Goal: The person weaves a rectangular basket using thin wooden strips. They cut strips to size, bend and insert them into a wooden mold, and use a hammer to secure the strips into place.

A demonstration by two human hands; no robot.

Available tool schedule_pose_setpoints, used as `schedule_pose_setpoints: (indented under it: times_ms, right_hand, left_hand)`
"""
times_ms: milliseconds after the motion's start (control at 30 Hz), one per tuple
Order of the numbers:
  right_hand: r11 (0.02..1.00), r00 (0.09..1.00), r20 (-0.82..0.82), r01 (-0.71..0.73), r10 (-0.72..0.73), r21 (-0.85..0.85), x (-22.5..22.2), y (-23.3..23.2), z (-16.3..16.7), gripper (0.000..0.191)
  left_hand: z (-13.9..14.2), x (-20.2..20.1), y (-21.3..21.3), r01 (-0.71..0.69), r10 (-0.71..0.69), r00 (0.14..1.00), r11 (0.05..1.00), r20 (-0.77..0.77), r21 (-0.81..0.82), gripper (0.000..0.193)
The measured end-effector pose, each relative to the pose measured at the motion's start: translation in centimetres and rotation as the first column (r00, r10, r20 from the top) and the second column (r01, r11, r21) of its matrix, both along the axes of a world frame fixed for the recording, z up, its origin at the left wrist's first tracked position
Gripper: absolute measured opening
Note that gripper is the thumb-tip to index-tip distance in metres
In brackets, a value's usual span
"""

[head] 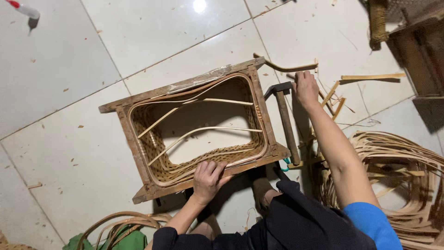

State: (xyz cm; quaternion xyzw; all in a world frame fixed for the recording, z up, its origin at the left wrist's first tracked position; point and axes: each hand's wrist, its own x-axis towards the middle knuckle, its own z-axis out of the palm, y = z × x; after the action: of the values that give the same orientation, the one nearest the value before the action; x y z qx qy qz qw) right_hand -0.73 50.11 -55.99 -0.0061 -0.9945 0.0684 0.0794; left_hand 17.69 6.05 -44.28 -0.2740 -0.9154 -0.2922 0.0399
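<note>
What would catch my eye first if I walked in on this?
Mid-floor, a rectangular wooden frame with a half-woven basket inside. The left hand presses its near edge; the right hand reaches to a hammer beside it. Coiled cane strips lie at right.

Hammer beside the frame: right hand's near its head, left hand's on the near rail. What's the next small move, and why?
Probably close the right hand round the hammer and lift it. It lies on the floor beside the wooden frame, with that hand at its head end but no grip visible. The left hand already presses the frame's near rail, steadying the woven basket inside, whose loose strips cross the opening.
</note>
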Motion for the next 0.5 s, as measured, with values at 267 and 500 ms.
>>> schedule_pose_setpoints:
  times_ms: [267, 500]
  right_hand:
    - [0.969, 0.972, -0.024, -0.232, 0.235, 0.087, -3.9, -0.9, 8.3, 0.016]
    - [0.565, 1.000, 0.014, 0.000, 0.021, -0.825, -1.3, -13.2, 17.8, 0.038]
  left_hand:
    - [-0.3, -0.2, -0.5, 0.018, -0.018, 1.000, 1.000, 0.017, -0.004, 0.052]
    - [-0.2, 0.3, -1.0, 0.022, -0.023, 0.999, 1.000, -0.023, -0.005, 0.052]
